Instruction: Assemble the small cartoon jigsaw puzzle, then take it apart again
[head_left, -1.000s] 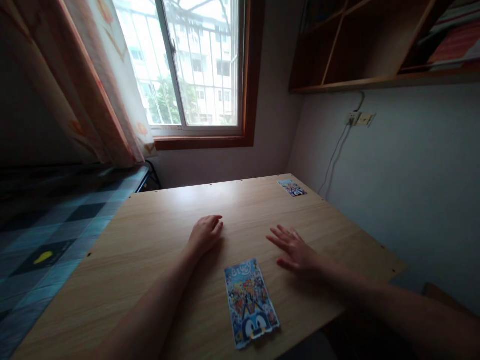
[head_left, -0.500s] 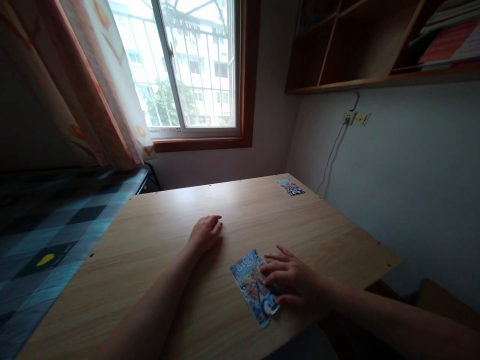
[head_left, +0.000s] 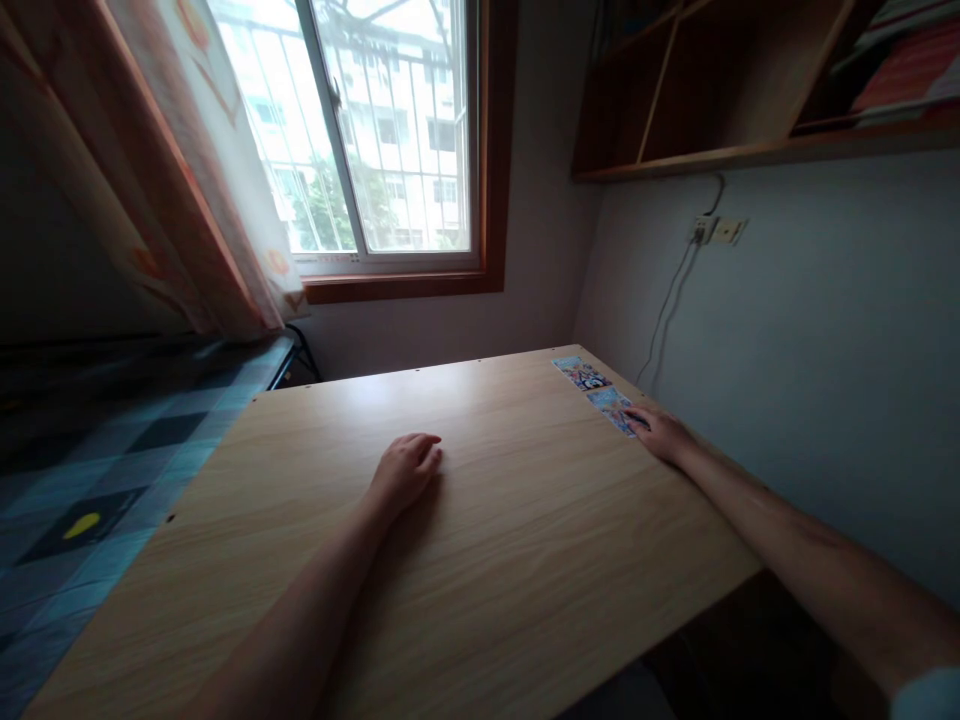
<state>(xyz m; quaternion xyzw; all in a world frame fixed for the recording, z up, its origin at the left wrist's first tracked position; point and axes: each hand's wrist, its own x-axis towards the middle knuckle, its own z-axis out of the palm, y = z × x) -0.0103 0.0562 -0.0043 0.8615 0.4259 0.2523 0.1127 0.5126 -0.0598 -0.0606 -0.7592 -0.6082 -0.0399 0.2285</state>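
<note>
My left hand (head_left: pixel 405 470) rests palm down on the wooden table (head_left: pixel 480 560), fingers loosely curled, holding nothing. At the far right edge of the table my right hand (head_left: pixel 660 433) is stretched out, its fingers pressing on a colourful cartoon packet (head_left: pixel 611 407). That packet lies just in front of a second, similar packet (head_left: pixel 580 373) in the table's far right corner. Part of the nearer packet is hidden under my fingers.
A window (head_left: pixel 375 130) with a patterned curtain (head_left: pixel 172 170) is behind the table. A checked bed cover (head_left: pixel 90 470) lies to the left. A wall shelf (head_left: pixel 750 90) hangs at upper right, with a wall socket (head_left: pixel 720 232) and cable below it.
My right hand took the packet from the near middle of the table and moved it to the far right corner, next to the other packet. My left hand stayed put.
</note>
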